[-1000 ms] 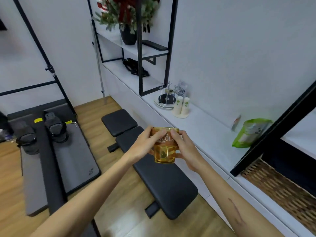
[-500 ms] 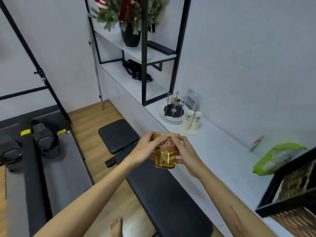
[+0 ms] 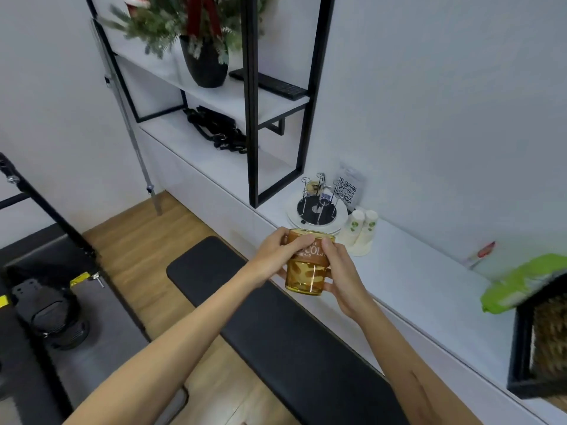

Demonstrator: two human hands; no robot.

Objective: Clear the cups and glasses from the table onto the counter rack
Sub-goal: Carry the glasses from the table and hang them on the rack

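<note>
While both hands hold one amber glass cup with a brown lettered band (image 3: 308,265) in the air, I judge the task partway: this cup is in transit and not yet set down. Beyond the hands, on the long white surface (image 3: 429,289), stands the round black-based wire cup rack on white plates (image 3: 317,210). Its upright prongs look bare as far as I can tell; small items behind them are too blurred to name. No other cups or glasses from the table show, so I cannot say how many are left.

Left hand (image 3: 277,259): fingers curled round the cup's near-left side, thumb toward the rim. Right hand (image 3: 342,277): fingers wrapped on the right side, thumb over the band, lower fingers under the body near what looks like a handle. Cup upright, held at mid-air between both hands, over the edge where a black padded bench (image 3: 276,326) meets the surface front. Both forearms reach forward, converging on the cup.

Just beyond the right hand, near the rack: a pair of white paper cup stacks with green print (image 3: 362,233). Well to the right of the right hand lies a green pouch (image 3: 521,283).

Next, by my guess: carry forward to the rack, invert over a prong.
</note>
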